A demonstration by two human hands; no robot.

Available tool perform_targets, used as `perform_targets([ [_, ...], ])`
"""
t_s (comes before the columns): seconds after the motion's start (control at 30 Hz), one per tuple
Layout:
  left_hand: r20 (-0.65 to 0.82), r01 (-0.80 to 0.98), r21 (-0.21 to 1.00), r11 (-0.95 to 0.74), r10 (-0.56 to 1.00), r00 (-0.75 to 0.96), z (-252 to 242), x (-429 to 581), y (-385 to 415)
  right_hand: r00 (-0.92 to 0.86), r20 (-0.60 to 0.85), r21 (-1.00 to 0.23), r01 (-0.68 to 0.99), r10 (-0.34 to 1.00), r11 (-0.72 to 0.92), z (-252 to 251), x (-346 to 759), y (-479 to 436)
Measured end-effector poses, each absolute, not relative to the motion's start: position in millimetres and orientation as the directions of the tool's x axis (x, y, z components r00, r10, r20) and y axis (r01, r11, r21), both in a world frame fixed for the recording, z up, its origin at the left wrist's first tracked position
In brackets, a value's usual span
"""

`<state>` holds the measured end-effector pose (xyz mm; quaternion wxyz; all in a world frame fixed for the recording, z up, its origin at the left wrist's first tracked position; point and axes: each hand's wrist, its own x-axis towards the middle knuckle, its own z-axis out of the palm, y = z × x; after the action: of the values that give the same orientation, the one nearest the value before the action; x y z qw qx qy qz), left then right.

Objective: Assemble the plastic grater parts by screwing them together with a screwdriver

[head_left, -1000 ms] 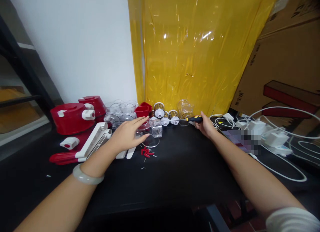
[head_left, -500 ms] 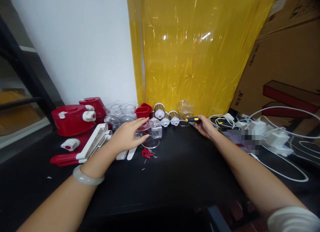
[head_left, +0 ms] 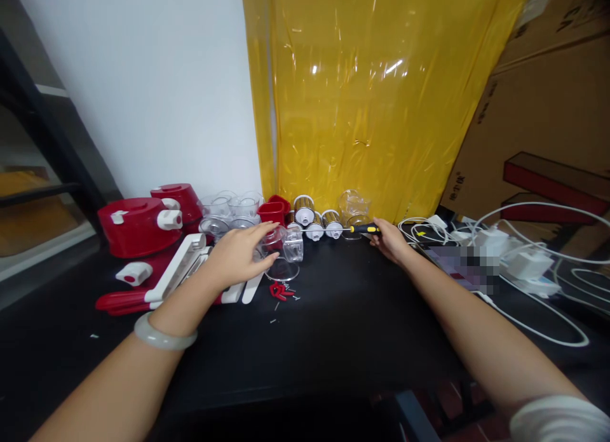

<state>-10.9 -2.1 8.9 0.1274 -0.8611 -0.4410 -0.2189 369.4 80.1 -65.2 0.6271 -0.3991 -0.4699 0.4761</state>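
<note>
My left hand [head_left: 242, 251] has its thumb and fingers around a clear plastic housing [head_left: 293, 244], which has a round clear rim [head_left: 282, 270] low on its near side. A screwdriver [head_left: 365, 228] with a black and yellow handle is gripped in my right hand [head_left: 389, 239]. Its thin shaft points left toward the housing; I cannot tell whether the tip touches it. Just below the housing lie small red clips [head_left: 280, 292] and several loose screws [head_left: 275, 307].
Red bases [head_left: 136, 229] and white-and-red handles [head_left: 171, 270] crowd the left. Behind my hands stand clear cups [head_left: 245, 205], red pushers [head_left: 271, 212] and grater drums [head_left: 304, 211]. White cables [head_left: 538, 207], chargers [head_left: 527, 264] and a tablet [head_left: 450, 267] lie right, beside a cardboard box [head_left: 548, 112].
My left hand and the clear housing have shifted slightly to the left. The screwdriver has moved a little left too, still in my right hand.
</note>
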Motion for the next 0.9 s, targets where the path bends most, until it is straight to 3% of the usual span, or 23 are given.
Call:
perform_targets([
  [0.37, 0.49, 0.848, -0.099, -0.52, 0.716, 0.497, 5.4, -10.0, -1.1, 0.111, 0.151, -0.877, -0.444, 0.982, 0.185, -68.2, 363.7, 77.2],
  [0.63, 0.453, 0.867, -0.107, -0.486, 0.753, 0.478, 7.6, -10.6, -0.7, 0.232, 0.102, -0.972, -0.185, 0.967, 0.147, -71.1, 352.8, 80.8],
  [0.9, 0.473, 0.874, -0.142, -0.466, 0.743, 0.473, 6.9, -11.0, -1.8, 0.303, -0.094, -0.828, -0.553, 0.948, 0.095, -51.8, 325.8, 81.4],
])
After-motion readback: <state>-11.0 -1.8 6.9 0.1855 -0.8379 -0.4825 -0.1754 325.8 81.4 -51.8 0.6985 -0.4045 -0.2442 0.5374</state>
